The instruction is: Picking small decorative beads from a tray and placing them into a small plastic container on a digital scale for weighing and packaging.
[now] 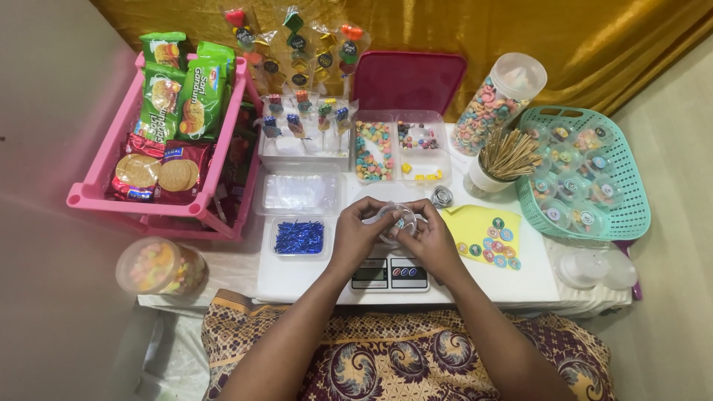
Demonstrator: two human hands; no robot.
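Both hands meet above the digital kitchen scale (389, 273). The left hand (355, 236) and right hand (431, 239) together grasp a small clear plastic cup (396, 220), held between their fingertips just over the scale's platform. A tray of blue twist ties (298, 237) lies beside the left hand, a yellow sticker sheet (486, 234) beside the right.

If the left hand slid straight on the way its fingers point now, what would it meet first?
The left hand points up and to the right, fingers on the small clear cup held over the scale. Past the cup, it would probably meet the right hand first, though depth is hard to judge.
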